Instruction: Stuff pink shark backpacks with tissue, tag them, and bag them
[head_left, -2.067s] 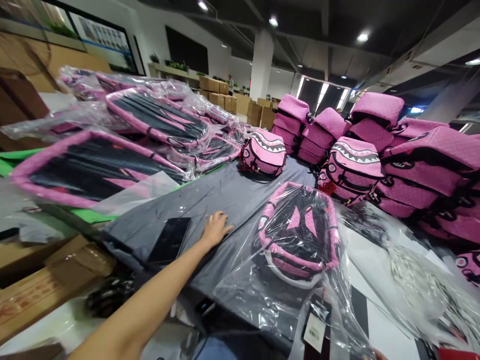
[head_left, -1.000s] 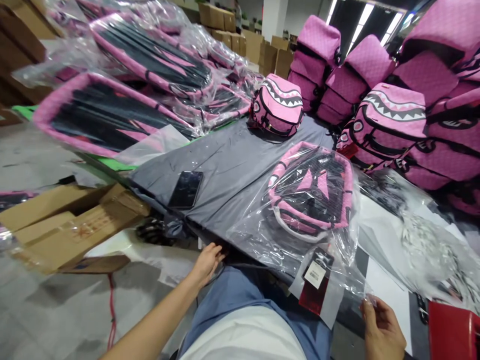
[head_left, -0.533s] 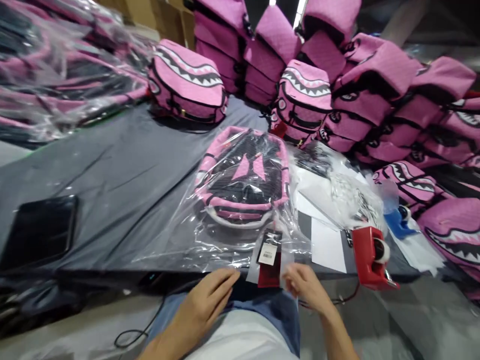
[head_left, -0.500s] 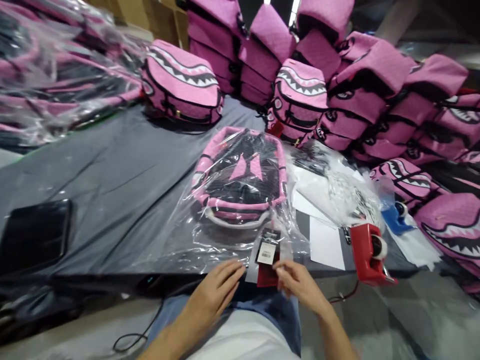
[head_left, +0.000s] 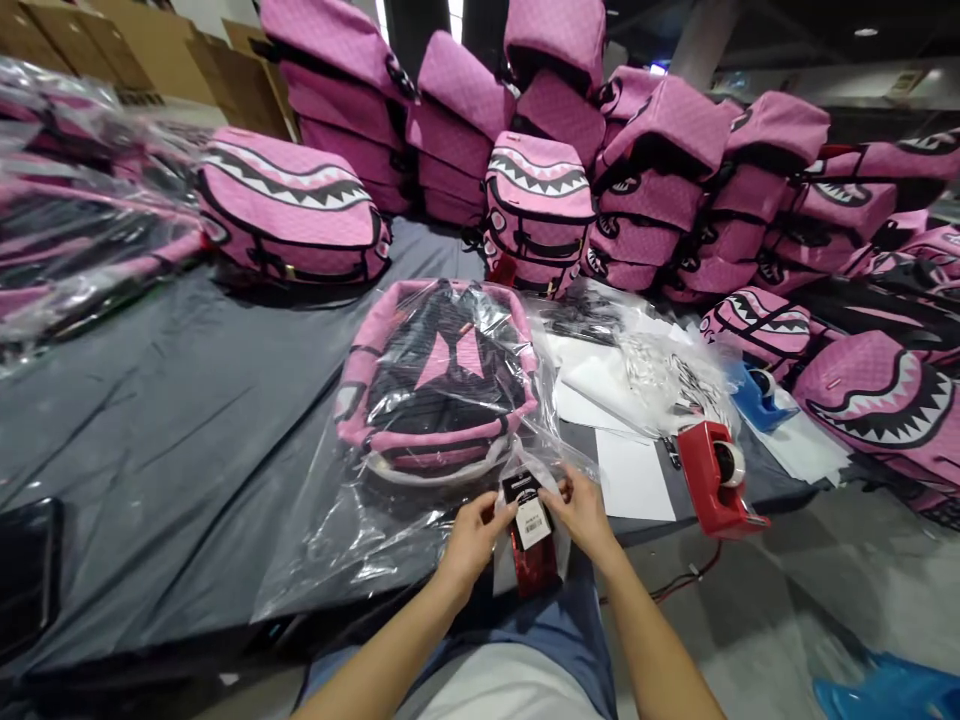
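Black tag (head_left: 523, 490) | left hand (head_left: 472, 537), right hand (head_left: 586, 512): nearly closed, pinching its sides (thumbs uppermost) | forearms (head_left: 403, 648) angled inward

White label (head_left: 533, 526) with print seemingly too small for reading

On my feed, a grey cloth (head_left: 210, 430) covers the table. I see a pink-and-black backpack (head_left: 450, 400) lying on it in clear plastic (head_left: 322, 540), a dark-screened device (head_left: 26, 565) at the left edge, and a white sheet (head_left: 632, 475) and red tape dispenser (head_left: 709, 485) to the right. Two shark-mouth bags (head_left: 292, 205) sit further back, apart from each other.
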